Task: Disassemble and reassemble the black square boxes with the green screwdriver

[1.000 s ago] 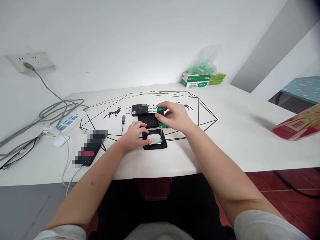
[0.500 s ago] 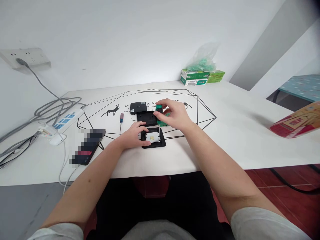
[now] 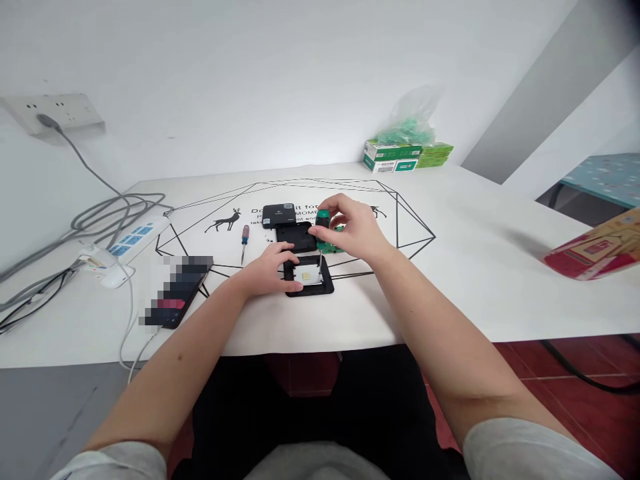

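Right hand (image 3: 356, 230) has the green-topped screwdriver (image 3: 323, 223) upright; left hand (image 3: 270, 270) holds the left side of the black case (image 3: 329, 284), near-centre on the table (image 3: 450, 280). Sketchy bit imo: tip could skate across the white plate (image 3: 315, 273) if the driver tilts or that case slides.

We face a white wall (image 3: 250, 87), softly lit, with a socket (image 3: 70, 109) at left. Before us stands a white desk (image 3: 475, 260) printed with black lines. At right we see a shaded wall face (image 3: 525, 100) and, beyond it, a blue table (image 3: 607, 175). Red tiles (image 3: 543, 393) show below.
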Demonstrator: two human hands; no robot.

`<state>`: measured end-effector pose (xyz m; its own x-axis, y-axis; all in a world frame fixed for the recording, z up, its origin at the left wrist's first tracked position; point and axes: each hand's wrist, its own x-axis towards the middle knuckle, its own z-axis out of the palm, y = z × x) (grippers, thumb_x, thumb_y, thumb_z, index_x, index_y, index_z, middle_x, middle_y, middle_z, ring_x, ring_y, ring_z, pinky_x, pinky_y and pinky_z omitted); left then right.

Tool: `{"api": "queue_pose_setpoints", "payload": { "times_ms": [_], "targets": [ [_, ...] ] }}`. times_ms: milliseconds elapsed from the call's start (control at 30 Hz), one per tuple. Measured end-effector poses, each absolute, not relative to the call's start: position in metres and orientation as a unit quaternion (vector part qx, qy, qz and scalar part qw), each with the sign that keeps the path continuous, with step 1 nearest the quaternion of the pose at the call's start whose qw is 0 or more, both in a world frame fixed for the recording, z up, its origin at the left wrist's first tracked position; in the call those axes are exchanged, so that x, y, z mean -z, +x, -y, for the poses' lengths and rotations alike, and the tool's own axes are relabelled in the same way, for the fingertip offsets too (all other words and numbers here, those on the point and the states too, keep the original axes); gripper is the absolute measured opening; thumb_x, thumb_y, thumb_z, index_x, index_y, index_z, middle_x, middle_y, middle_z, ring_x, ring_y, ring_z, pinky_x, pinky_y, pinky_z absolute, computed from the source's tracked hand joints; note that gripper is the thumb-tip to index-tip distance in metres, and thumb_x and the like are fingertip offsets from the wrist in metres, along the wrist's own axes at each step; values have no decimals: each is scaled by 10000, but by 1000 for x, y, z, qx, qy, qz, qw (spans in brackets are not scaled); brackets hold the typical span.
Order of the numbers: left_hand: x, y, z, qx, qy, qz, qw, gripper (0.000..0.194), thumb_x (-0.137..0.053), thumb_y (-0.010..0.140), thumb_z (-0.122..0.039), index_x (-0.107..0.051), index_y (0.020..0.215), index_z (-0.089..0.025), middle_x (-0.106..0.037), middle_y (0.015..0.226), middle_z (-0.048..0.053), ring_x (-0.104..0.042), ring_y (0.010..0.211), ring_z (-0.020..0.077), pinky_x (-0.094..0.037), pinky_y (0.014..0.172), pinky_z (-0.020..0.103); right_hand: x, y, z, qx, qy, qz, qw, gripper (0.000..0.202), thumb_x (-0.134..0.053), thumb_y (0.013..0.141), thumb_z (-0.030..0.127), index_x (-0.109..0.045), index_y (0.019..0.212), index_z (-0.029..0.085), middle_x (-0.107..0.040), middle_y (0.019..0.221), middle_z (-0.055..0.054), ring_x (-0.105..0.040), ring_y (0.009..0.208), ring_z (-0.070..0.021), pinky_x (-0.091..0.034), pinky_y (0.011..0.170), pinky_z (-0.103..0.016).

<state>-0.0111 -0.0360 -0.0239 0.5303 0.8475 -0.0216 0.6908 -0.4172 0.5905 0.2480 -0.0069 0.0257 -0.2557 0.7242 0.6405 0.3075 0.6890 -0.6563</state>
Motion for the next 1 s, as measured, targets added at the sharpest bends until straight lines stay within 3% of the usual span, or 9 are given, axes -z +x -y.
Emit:
{"api": "queue_pose_setpoints", "payload": {
  "times_ms": [100, 300, 500, 667, 867, 1000],
  "targets": [
    [24, -12, 35, -141, 832, -461, 276, 585, -881, 787, -609, -716, 1253, -298, -385, 1724, 98, -336, 1613, 400, -417, 1263, 596, -26, 246, 8, -256, -325, 757, 506, 469, -927, 726, 530, -611, 927, 247, -654, 848, 20, -587, 732, -156, -572, 678, -334],
    [26, -14, 33, -153, 841, -449, 260, 546, -875, 794, -609, -729, 1212, -288, -415, 1702, 111, -325, 1613, 407, -366, 1290, 626, -25, 244, 7, -303, -277, 735, 539, 547, -885, 749, 692, -558, 824, 259, -584, 816, 16, -533, 736, -156, -502, 654, -317],
    [28, -15, 33, -164, 845, -442, 252, 518, -885, 792, -592, -737, 1186, -290, -448, 1675, 111, -321, 1610, 394, -363, 1290, 627, -27, 247, 3, -398, -228, 708, 536, 486, -961, 702, 581, -623, 809, 248, -624, 827, 13, -560, 719, -149, -493, 623, -307],
    [25, -12, 36, -154, 854, -434, 243, 492, -886, 804, -563, -736, 1181, -284, -446, 1678, 119, -304, 1613, 396, -363, 1284, 635, -26, 250, 4, -471, -184, 723, 471, 313, -840, 862, 539, -770, 959, 250, -723, 908, -30, -676, 806, -197, -560, 702, -373],
    [25, -9, 39, -159, 866, -426, 209, 427, -900, 798, -507, -746, 1129, -286, -471, 1674, 111, -305, 1607, 409, -341, 1283, 658, -23, 249, 0, -400, -205, 750, 485, 329, -686, 957, 600, -830, 1012, 309, -672, 1079, -59, -647, 1119, -262, -565, 990, -480],
    [26, -9, 38, -159, 867, -425, 205, 440, -899, 794, -511, -743, 1137, -285, -484, 1660, 114, -333, 1592, 407, -337, 1290, 652, -23, 251, 0, -411, -212, 747, 478, 339, -654, 985, 589, -804, 1076, 299, -688, 1174, -72, -662, 1144, -270, -588, 941, -450]
  ]
}}
